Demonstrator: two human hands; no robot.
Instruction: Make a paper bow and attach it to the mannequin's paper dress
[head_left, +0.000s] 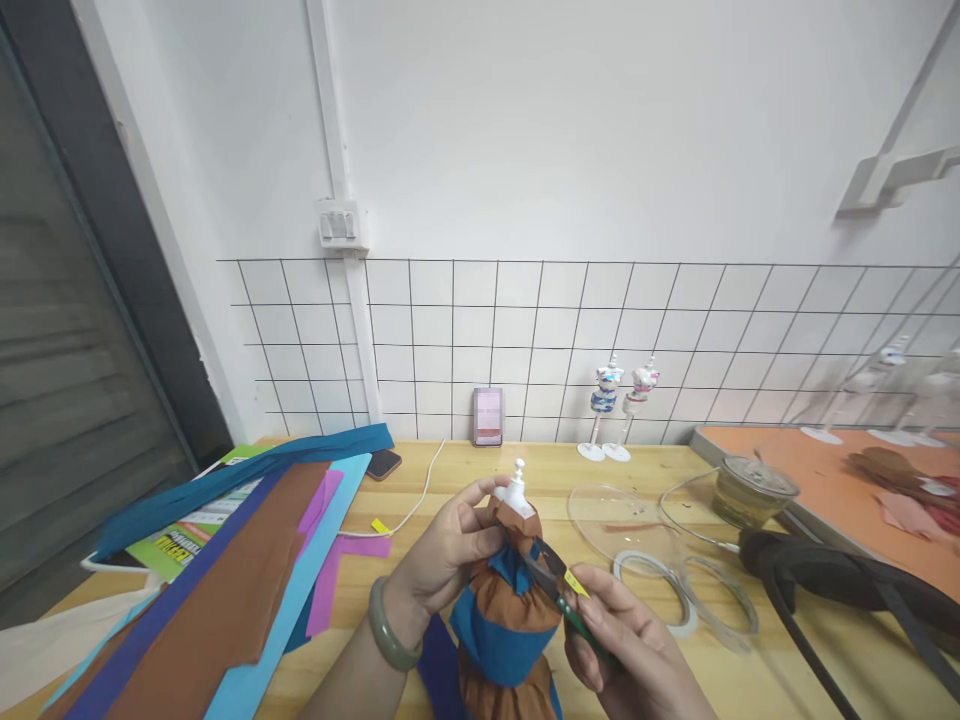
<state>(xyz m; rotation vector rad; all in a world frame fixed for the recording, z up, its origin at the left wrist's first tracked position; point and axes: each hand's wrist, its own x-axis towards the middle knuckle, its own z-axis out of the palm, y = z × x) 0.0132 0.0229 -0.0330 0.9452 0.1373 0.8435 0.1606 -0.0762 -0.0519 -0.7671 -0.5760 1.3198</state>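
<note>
A small white mannequin (517, 490) stands in front of me, dressed in gathered brown fabric and a blue band (501, 638). My left hand (450, 545) pinches the mannequin's upper body and brown bodice from the left. In my right hand (626, 640) is a pair of snips (559, 590) with dark blades and a green handle. A bit of yellow tape or label (576, 582) shows by my fingertips at the snips. The blade tips lie against the blue fabric at the waist. Whether they touch or cut it, I cannot tell.
Fabric strips (225, 580) in brown, blue and purple lie left. A phone (488, 416) leans on the wall; another (382, 464) lies flat. Two mannequins (604, 400) stand behind. Right are tape rolls (656, 592), a clear disc (600, 515), a lidded jar (754, 492) and a black strapped object (832, 580).
</note>
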